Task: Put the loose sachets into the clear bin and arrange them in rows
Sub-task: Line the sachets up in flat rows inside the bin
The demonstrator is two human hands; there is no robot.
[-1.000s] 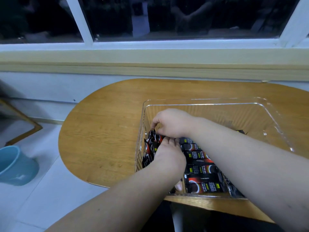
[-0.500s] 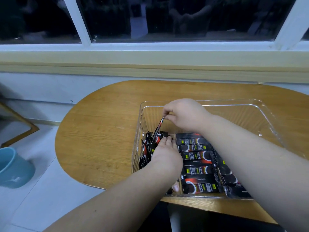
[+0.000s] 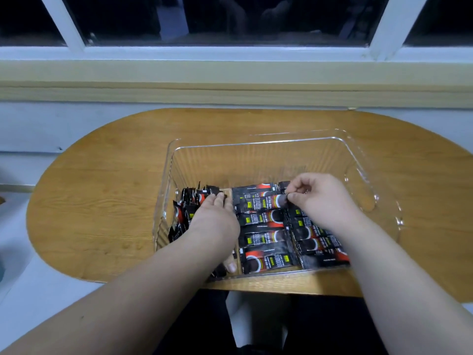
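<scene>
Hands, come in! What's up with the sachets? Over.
Left hand flat on the upright sachets by the left wall of the clear bin. Right hand pinches the end of one sachet over the flat rows. Nothing in the way.

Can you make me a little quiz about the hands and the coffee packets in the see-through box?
1. True or false: the clear bin sits on the floor.
2. The right hand pinches: A a spoon, B a flat sachet's end, C the bin's rim.
3. Fill in: the left hand rests on upright sachets at the bin's ____ side.
Key: 1 false, on the wooden table; 2 B; 3 left.
</scene>
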